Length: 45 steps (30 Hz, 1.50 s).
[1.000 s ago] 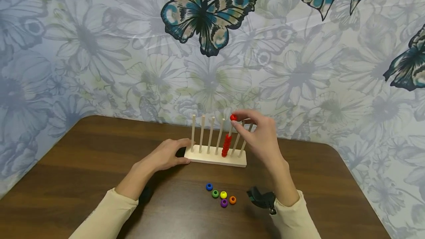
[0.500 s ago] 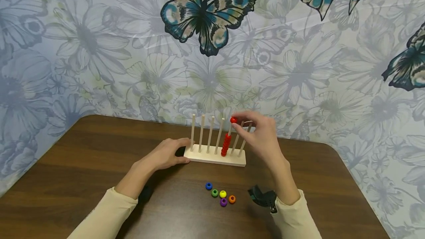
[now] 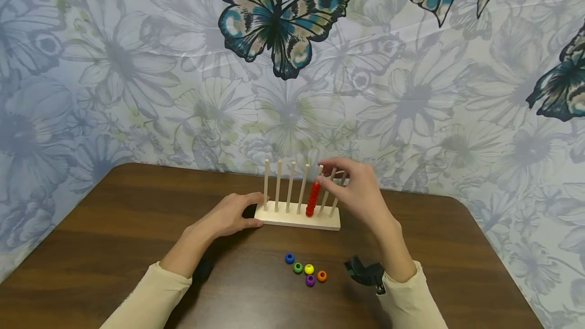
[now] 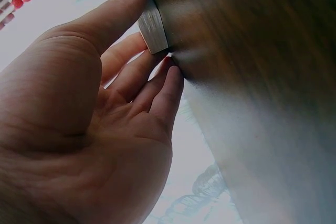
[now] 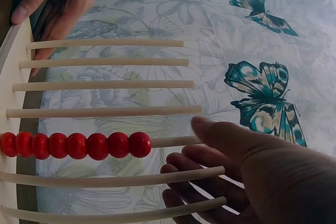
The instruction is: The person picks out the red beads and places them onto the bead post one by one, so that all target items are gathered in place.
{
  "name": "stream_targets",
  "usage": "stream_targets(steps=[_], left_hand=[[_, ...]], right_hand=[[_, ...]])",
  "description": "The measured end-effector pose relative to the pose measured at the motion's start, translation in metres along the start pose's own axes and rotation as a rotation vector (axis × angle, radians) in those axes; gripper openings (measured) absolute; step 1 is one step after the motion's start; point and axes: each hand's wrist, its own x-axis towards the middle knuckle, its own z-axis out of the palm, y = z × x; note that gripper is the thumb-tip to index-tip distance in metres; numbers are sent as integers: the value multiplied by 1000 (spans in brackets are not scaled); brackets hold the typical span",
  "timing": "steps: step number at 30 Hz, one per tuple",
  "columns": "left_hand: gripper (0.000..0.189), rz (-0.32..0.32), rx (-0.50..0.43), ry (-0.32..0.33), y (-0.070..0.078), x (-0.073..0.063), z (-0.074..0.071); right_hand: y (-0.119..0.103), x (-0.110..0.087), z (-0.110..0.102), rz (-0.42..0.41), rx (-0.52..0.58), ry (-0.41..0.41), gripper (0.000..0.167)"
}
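A pale wooden peg stand [image 3: 297,220] with a row of upright pegs is on the table. Its left end is held by my left hand [image 3: 228,215], thumb at the front and fingers behind, as the left wrist view shows too. A column of several red beads [image 5: 77,146] sits on one peg right of the middle, and the peg's bare tip sticks out above them. Around that tip is my right hand [image 3: 358,187], thumb on the near side and fingers on the far side. In the right wrist view no bead lies between its thumb and fingers.
Loose on the table [image 3: 114,248] in front of the stand lie a blue bead [image 3: 289,258], a green bead [image 3: 297,268], a yellow bead [image 3: 309,269], a purple bead [image 3: 310,281] and an orange bead [image 3: 322,276]. A patterned wall [image 3: 183,90] rises behind the table's far edge.
The red bead that my right hand pinched at the peg's top has gone down onto the column, and the fingers have let go. My left hand stays on the stand's end.
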Motion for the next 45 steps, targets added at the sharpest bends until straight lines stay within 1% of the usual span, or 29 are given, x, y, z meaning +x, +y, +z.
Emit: stream_targets(steps=[4,10,14,17,21,24,29,31,34,38,45], left_hand=[[58,2,-3,4,0,-1,1],[57,16,0,15,-1,0,2],[58,11,-4,13,-1,-1,2],[59,2,-7,11,-1,-1,1],[59,0,-9,14,0,-2,0],[59,4,-7,14,0,-2,1],[59,3,-2,6,0,0,0],[60,-3,1,-1,-1,0,-1],[60,-15,9,-6,-1,0,-3],[60,-21,22,-4,-2,-1,-5],[59,-12,-2,-15,1,3,-3]], right_hand=[[2,-3,-2,31,30,6,27],[14,-14,-10,76,19,26,39],[30,-27,-19,88,-27,4,49],[43,-38,-26,108,-68,-21,52],[56,-52,-33,137,-128,-60,56],[65,-64,-36,142,-178,-85,59],[78,-81,-38,134,-248,-90,58],[82,-84,-36,138,-250,-93,59],[85,-85,-32,146,-236,-120,61],[86,-84,-26,130,-233,-145,62],[88,-84,-27,115,-262,-123,61]])
